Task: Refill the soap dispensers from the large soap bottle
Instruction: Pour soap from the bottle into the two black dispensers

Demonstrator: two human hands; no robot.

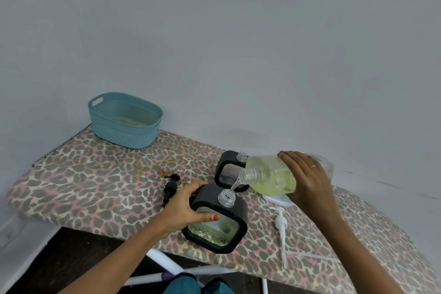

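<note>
My right hand (pixel 306 179) grips the large clear soap bottle (pixel 272 174), tipped on its side with yellow-green soap inside. A thin stream runs from its open mouth into the neck of the near soap dispenser (pixel 216 218), a black-framed square glass one partly filled with soap. My left hand (pixel 188 207) holds that dispenser by its left side, thumb across the glass front. A second black-framed dispenser (pixel 230 170) stands behind, its neck open, partly hidden by the bottle.
A black pump head (pixel 170 188) lies left of the dispensers and a white pump (pixel 281 229) with its tube lies to the right. A white lid (pixel 279 199) sits under the bottle. A teal basket (pixel 124 119) stands at the far left of the leopard-print board (pixel 95 174).
</note>
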